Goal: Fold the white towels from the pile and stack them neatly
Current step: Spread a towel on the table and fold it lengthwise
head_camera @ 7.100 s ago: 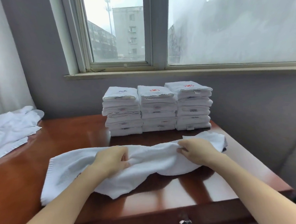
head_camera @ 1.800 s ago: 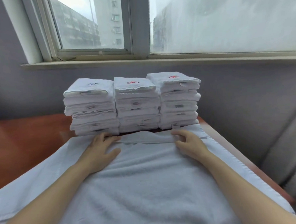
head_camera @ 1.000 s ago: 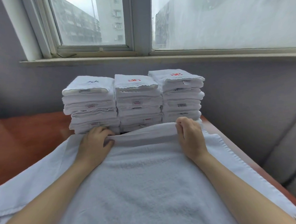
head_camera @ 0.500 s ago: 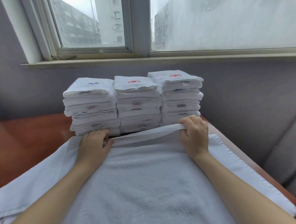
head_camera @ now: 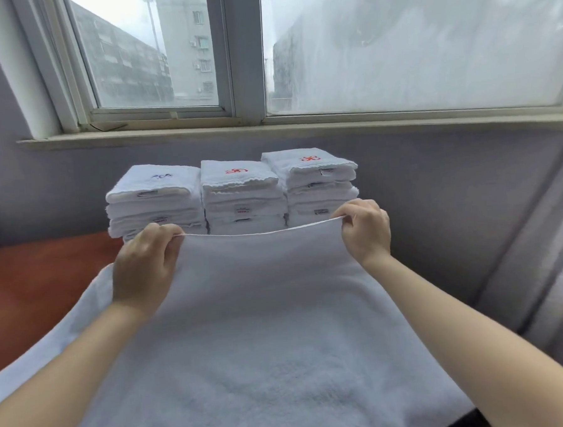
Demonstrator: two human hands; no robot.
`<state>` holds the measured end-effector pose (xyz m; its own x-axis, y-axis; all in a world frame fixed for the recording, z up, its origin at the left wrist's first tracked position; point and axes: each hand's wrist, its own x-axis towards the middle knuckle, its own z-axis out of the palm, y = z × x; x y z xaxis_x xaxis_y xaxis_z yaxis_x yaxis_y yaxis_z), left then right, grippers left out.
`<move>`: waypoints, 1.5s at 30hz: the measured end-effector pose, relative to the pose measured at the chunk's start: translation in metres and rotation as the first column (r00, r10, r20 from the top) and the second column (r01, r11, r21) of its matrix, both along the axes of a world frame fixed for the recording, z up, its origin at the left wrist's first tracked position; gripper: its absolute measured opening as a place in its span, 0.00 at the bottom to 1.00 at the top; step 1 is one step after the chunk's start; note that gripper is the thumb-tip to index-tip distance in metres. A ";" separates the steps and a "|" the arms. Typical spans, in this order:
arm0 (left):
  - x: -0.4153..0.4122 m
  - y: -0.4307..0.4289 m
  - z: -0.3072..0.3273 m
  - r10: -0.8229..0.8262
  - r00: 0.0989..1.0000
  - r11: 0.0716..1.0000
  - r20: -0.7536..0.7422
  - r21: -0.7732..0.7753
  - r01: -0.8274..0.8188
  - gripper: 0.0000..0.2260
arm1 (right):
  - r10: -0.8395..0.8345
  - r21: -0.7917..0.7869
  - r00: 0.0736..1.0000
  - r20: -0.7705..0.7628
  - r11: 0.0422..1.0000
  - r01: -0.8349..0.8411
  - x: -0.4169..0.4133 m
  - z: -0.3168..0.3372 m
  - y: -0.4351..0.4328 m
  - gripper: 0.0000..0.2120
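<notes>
A large white towel point(head_camera: 266, 318) is spread over the wooden table point(head_camera: 39, 284) towards me. My left hand point(head_camera: 144, 266) pinches its far edge on the left, and my right hand point(head_camera: 366, 231) pinches the same edge on the right. That edge is lifted off the table and stretched taut between both hands. Behind it stand three stacks of folded white towels point(head_camera: 237, 196) side by side against the wall. The lifted edge hides the bottom of the stacks.
A grey wall with a window sill point(head_camera: 269, 130) runs right behind the stacks. Bare table wood shows at the left. The table's right edge drops off next to a grey curtain point(head_camera: 543, 265).
Both hands went from lying on the towel's far edge to pinching it, and have raised it off the table in front of the stacks.
</notes>
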<state>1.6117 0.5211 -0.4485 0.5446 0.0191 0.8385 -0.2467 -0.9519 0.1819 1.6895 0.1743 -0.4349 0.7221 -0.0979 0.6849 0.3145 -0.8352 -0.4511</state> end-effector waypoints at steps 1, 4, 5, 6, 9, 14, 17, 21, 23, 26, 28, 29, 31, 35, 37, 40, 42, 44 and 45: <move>-0.003 0.000 0.003 -0.018 1.000 1.000 0.024 0.023 0.017 0.11 | 0.000 0.022 1.000 0.005 1.000 0.000 -0.002 0.003 -0.001 0.15; -0.013 -0.004 0.008 -0.050 0.997 0.997 0.065 0.059 0.046 0.13 | 0.008 0.071 1.000 0.012 0.997 -0.009 -0.010 0.010 -0.008 0.17; -0.017 -0.005 0.009 -0.057 0.995 0.996 0.076 0.070 0.052 0.13 | 0.011 0.079 1.000 0.018 0.997 -0.013 -0.013 0.012 -0.009 0.17; -0.021 -0.007 0.010 -0.065 0.994 0.995 0.088 0.077 0.059 0.13 | 0.012 0.086 1.000 0.025 0.996 -0.014 -0.016 0.014 -0.011 0.17; -0.034 -0.010 0.011 -0.091 0.990 0.992 0.106 0.098 0.080 0.12 | 0.010 0.080 0.999 0.049 0.997 -0.013 -0.026 0.017 -0.019 0.17; -0.064 -0.021 0.004 -0.120 0.990 0.983 0.079 0.147 0.107 0.10 | 0.023 0.008 1.000 -0.014 1.000 -0.023 -0.050 0.012 -0.034 0.14; -0.082 -0.030 -0.008 -0.151 0.988 0.968 -0.042 0.197 0.156 0.14 | 0.015 -0.108 0.995 -0.098 0.994 -0.026 -0.068 -0.001 -0.042 0.14; -0.100 -0.043 -0.028 -0.190 0.956 0.934 -0.225 0.260 0.247 0.19 | -0.104 -0.307 0.952 -0.289 0.952 0.011 -0.090 -0.018 -0.044 0.15; -0.104 -0.051 -0.030 -0.178 0.955 0.941 -0.237 0.244 0.236 0.19 | -0.152 -0.333 0.941 -0.302 0.942 0.045 -0.097 -0.021 -0.037 0.14; -0.103 -0.064 -0.028 -0.141 0.959 0.970 -0.246 0.160 0.184 0.15 | -0.029 -0.287 0.951 -0.306 0.956 -0.063 -0.105 -0.024 -0.018 0.12; -0.100 -0.072 -0.033 -0.080 0.909 0.984 -0.410 0.115 0.139 0.11 | 0.134 -0.181 0.894 -0.427 0.956 -0.230 -0.111 -0.026 0.000 0.16; -0.097 -0.075 -0.040 -0.014 0.845 0.986 -0.534 0.133 0.100 0.15 | 0.180 -0.161 0.852 -0.492 0.943 -0.292 -0.113 -0.030 0.009 0.19; -0.093 -0.079 -0.056 0.101 0.682 0.976 -0.724 0.204 0.073 0.22 | 0.192 -0.222 0.796 -0.573 0.899 -0.377 -0.113 -0.043 0.026 0.21; -0.090 -0.081 -0.071 0.120 0.611 0.976 -0.782 0.207 0.073 0.26 | 0.104 -0.317 0.736 -0.669 0.856 -0.409 -0.110 -0.073 0.039 0.26; -0.086 -0.082 -0.069 0.111 0.611 0.976 -0.784 0.203 0.083 0.26 | 0.089 -0.320 0.741 -0.666 0.862 -0.392 -0.105 -0.078 0.036 0.27; -0.077 -0.090 -0.065 0.094 0.606 0.974 -0.790 0.199 0.108 0.26 | 0.066 -0.324 0.753 -0.654 0.875 -0.359 -0.096 -0.079 0.028 0.28; -0.069 -0.099 -0.064 0.078 0.609 0.975 -0.789 0.188 0.119 0.26 | 0.033 -0.329 0.757 -0.652 0.887 -0.323 -0.090 -0.079 0.018 0.29; -0.061 -0.110 -0.063 0.055 0.619 0.975 -0.784 0.175 0.135 0.25 | 0.007 -0.333 0.757 -0.654 0.895 -0.296 -0.086 -0.080 0.006 0.29; -0.058 -0.116 -0.063 0.042 0.623 0.975 -0.781 0.169 0.146 0.25 | -0.003 -0.334 0.758 -0.653 0.899 -0.284 -0.084 -0.081 0.000 0.29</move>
<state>1.5540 0.4049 -0.5114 0.9864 -0.1424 0.0819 -0.1529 -0.9781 0.1408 1.6051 0.1740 -0.5155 0.9774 0.2097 0.0270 0.2101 -0.9495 -0.2331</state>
